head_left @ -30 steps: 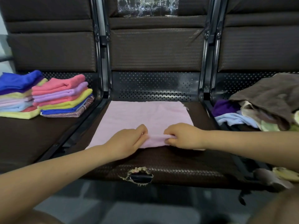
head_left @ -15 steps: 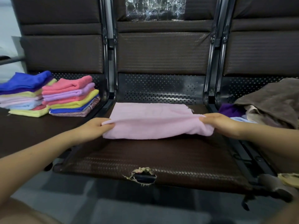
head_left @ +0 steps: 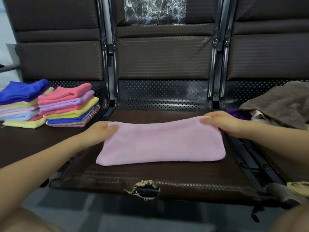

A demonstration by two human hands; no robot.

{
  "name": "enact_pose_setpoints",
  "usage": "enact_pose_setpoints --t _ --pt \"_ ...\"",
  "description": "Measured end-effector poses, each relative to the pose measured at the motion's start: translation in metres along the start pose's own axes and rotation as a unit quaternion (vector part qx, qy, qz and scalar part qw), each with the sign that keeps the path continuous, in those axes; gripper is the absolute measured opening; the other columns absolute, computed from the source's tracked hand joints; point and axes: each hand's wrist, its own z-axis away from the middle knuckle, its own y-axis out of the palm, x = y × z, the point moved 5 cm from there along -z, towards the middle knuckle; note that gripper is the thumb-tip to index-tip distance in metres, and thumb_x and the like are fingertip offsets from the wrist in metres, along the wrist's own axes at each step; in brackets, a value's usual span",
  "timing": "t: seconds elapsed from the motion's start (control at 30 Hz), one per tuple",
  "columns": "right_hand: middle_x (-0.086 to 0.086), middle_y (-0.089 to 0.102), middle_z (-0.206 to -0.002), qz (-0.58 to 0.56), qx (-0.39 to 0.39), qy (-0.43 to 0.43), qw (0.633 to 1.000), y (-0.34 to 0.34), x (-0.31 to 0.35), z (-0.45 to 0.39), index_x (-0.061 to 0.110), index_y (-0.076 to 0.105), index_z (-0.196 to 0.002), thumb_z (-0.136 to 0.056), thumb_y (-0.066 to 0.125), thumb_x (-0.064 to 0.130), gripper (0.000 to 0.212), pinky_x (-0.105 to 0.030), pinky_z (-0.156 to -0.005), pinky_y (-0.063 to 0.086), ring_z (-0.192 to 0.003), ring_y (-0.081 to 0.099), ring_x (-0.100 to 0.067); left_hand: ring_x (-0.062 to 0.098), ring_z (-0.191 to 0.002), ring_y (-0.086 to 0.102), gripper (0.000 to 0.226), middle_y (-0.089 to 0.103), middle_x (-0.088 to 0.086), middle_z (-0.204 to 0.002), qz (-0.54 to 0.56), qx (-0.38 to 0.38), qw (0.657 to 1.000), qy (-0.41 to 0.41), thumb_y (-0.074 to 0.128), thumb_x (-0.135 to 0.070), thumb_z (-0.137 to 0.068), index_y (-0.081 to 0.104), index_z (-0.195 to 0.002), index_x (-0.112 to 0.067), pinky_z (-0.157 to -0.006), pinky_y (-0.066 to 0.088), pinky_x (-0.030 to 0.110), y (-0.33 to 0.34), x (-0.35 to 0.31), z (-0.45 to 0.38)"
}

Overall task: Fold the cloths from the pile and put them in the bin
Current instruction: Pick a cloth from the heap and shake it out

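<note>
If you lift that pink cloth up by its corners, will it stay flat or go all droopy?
Probably droopy. The pink cloth already sags between the left hand and right hand, so it looks soft, not stiff. It seems light, since fingertips alone hold its far edge. Its fuzzy surface likely keeps it from sliding on the seat.

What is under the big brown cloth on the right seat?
Under the brown cloth a purple cloth and a cream cloth poke out at its left edge. The brown cloth covers the rest, so what else lies beneath cannot be seen.
</note>
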Motion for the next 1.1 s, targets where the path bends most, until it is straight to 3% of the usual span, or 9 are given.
enact_pose_setpoints --t 0.13,0.23,0.33,0.4,0.57,0.67,0.73,0.83,1.1 --pt "-0.001 0.063 -0.076 0.011 -0.123 -0.043 0.991 -0.014 0.026 -0.022 0.007 0.068 -0.080 -0.089 0.065 0.017 0.014 -0.022 -0.062 0.042 -0.073 0.058 -0.013 0.013 -0.081 0.061 0.019 0.066 -0.004 -0.083 0.033 -0.088 0.996 0.009 0.050 -0.025 -0.098 0.062 -0.084 -0.024 -0.066 0.043 0.025 -0.010 -0.009 -0.017" --pt "-0.007 0.065 -0.105 0.068 -0.206 -0.046 0.975 -0.018 0.030 -0.043 0.013 0.066 -0.095 -0.090 0.063 0.017 0.008 -0.025 -0.077 0.040 -0.097 0.058 -0.020 0.022 -0.089 0.059 0.019 0.066 0.009 -0.098 -0.012 -0.174 0.985 0.012 0.049 -0.027 -0.098 0.064 -0.098 -0.014 -0.076 0.044 0.031 -0.015 -0.006 -0.035" --pt "-0.013 0.054 -0.132 0.166 -0.166 0.062 0.970 -0.009 0.021 -0.054 0.006 0.045 -0.135 -0.092 0.059 0.022 0.048 -0.030 -0.089 0.041 -0.119 0.052 -0.029 0.020 -0.100 0.057 0.025 0.063 0.009 -0.115 -0.052 -0.164 0.985 -0.020 0.054 -0.026 -0.096 0.059 -0.117 -0.014 -0.084 0.042 0.029 -0.018 0.010 -0.053" --pt "-0.016 0.051 -0.135 0.233 -0.100 0.119 0.960 0.003 0.015 -0.054 0.002 0.041 -0.137 -0.093 0.055 0.021 0.050 -0.032 -0.093 0.044 -0.121 0.052 -0.029 0.023 -0.111 0.055 0.038 0.058 0.010 -0.126 -0.093 -0.131 0.984 -0.078 0.056 -0.029 -0.094 0.053 -0.128 -0.012 -0.090 0.039 0.029 -0.016 0.027 -0.059" --pt "-0.003 0.055 -0.085 0.325 -0.022 0.172 0.930 0.021 0.003 -0.049 0.005 0.057 -0.111 -0.088 0.058 0.033 0.037 -0.024 -0.055 0.044 -0.076 0.057 -0.020 0.025 -0.121 0.052 0.045 0.056 0.010 -0.133 -0.168 -0.099 0.974 -0.115 0.057 -0.032 -0.093 0.053 -0.131 -0.009 -0.098 0.038 0.029 -0.016 0.050 -0.064" --pt "-0.003 0.057 -0.097 0.346 -0.012 0.185 0.920 0.026 -0.004 -0.045 0.008 0.053 -0.123 -0.086 0.060 0.047 0.054 -0.024 -0.050 0.042 -0.078 0.055 -0.019 0.021 -0.114 0.055 0.038 0.060 0.007 -0.126 -0.182 -0.111 0.971 -0.107 0.059 -0.035 -0.091 0.061 -0.121 -0.011 -0.093 0.039 0.029 -0.016 0.052 -0.060" --pt "-0.007 0.055 -0.119 0.334 -0.003 0.199 0.921 0.029 -0.009 -0.046 0.010 0.047 -0.132 -0.085 0.060 0.053 0.065 -0.027 -0.057 0.047 -0.091 0.055 -0.023 0.017 -0.094 0.059 0.025 0.067 0.006 -0.105 -0.179 -0.107 0.973 -0.101 0.061 -0.038 -0.090 0.068 -0.097 -0.015 -0.080 0.042 0.028 -0.012 0.053 -0.061" --pt "-0.007 0.047 -0.134 0.234 0.019 0.210 0.949 0.030 -0.015 -0.043 0.011 0.038 -0.138 -0.085 0.064 0.050 0.071 -0.032 -0.075 0.048 -0.110 0.051 -0.024 0.016 -0.061 0.051 0.042 0.052 0.002 -0.061 -0.192 -0.086 0.971 -0.110 0.058 -0.044 -0.089 0.057 -0.058 -0.017 -0.058 0.035 0.029 -0.004 0.049 -0.059" --pt "-0.014 0.062 -0.111 -0.007 -0.061 0.186 0.981 0.034 -0.016 -0.041 -0.001 0.056 -0.118 -0.083 0.070 0.024 0.045 -0.039 -0.092 0.049 -0.102 0.060 -0.029 0.018 -0.062 0.045 0.039 0.046 0.005 -0.061 -0.076 -0.084 0.986 -0.122 0.060 -0.033 -0.090 0.052 -0.056 -0.015 -0.061 0.033 0.030 -0.002 0.049 -0.054"
